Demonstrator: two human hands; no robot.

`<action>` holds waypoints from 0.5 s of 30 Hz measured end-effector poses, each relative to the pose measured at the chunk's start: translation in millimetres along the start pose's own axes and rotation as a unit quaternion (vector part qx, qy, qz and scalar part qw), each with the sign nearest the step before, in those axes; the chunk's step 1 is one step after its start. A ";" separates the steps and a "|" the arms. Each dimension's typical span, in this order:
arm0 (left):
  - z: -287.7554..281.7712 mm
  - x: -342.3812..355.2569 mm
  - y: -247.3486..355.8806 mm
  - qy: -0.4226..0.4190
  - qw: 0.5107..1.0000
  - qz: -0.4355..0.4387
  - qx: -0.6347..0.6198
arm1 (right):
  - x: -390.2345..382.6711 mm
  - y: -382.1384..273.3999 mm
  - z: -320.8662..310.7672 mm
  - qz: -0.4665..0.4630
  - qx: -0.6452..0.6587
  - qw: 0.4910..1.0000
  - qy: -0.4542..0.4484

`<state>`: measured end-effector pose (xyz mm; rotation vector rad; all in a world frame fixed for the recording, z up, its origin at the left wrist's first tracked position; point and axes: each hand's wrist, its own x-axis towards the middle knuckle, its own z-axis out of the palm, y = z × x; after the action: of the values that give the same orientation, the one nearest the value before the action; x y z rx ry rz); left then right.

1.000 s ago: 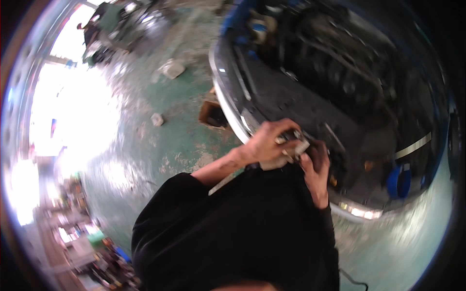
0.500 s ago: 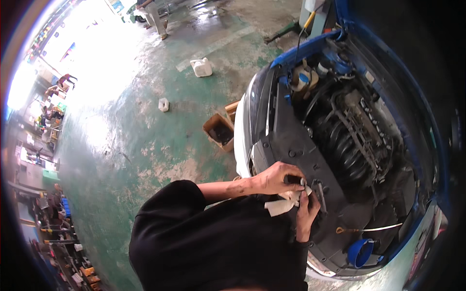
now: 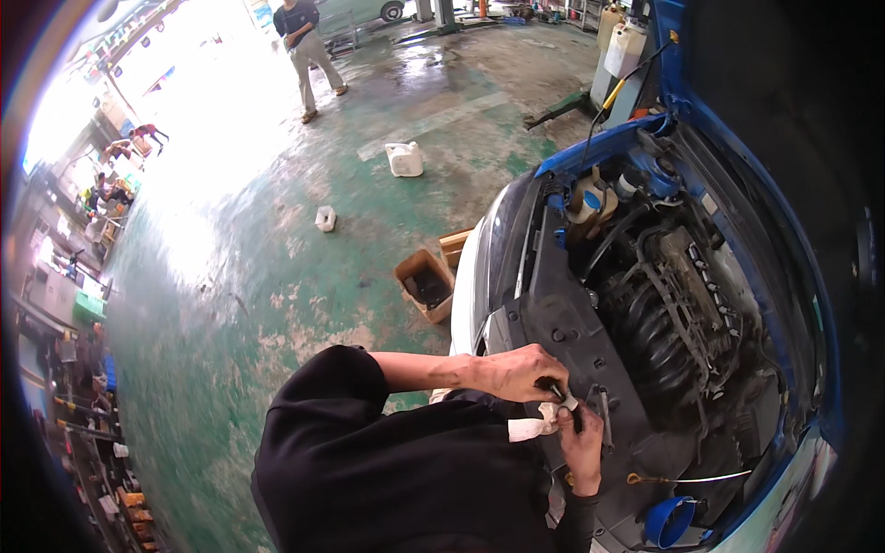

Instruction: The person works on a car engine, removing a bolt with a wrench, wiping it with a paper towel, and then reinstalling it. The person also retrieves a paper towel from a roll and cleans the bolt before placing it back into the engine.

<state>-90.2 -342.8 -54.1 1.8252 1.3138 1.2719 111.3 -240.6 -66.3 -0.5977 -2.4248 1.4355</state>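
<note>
Over the front cover of a car's engine bay, my two hands meet close together. My left hand (image 3: 518,373) is closed round a small dark part (image 3: 552,386); its far end is hidden by fingers and cloth. My right hand (image 3: 582,449) is closed at that part's end, pinching a white cloth (image 3: 532,429) whose loose end hangs to the left. A slim grey metal tool (image 3: 606,417) lies on the black cover (image 3: 550,318) just beyond my right hand. A dipstick (image 3: 687,478) with a yellow handle rests to the right.
The open engine (image 3: 687,313) lies at right under a raised blue hood (image 3: 678,64). A blue funnel-like cup (image 3: 670,523) sits at the front right. On the green floor are a cardboard box (image 3: 426,284), a white jug (image 3: 404,159) and a cut container (image 3: 325,218). Another person (image 3: 309,55) stands far off.
My view has tilted up, so the scene sits lower and more of the standing person shows. Both hands stay together at the dark part and cloth, with the left fingers slightly turned.
</note>
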 end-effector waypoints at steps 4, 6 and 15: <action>-4.5 0.6 2.9 -0.011 0.999 0.020 -0.025 | 0.7 -5.4 -5.6 0.028 0.054 0.997 -0.043; -10.1 2.4 8.2 -0.015 0.999 0.022 -0.020 | -0.2 -14.0 -15.0 -0.005 0.078 0.994 -0.070; -14.5 20.8 40.8 0.000 0.997 0.079 -0.014 | -19.1 -71.4 -54.9 -0.076 -0.085 0.993 0.008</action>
<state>-85.4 -339.9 -6.3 1.9400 1.1645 1.3659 135.8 -237.7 22.4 -0.4474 -2.5365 1.1698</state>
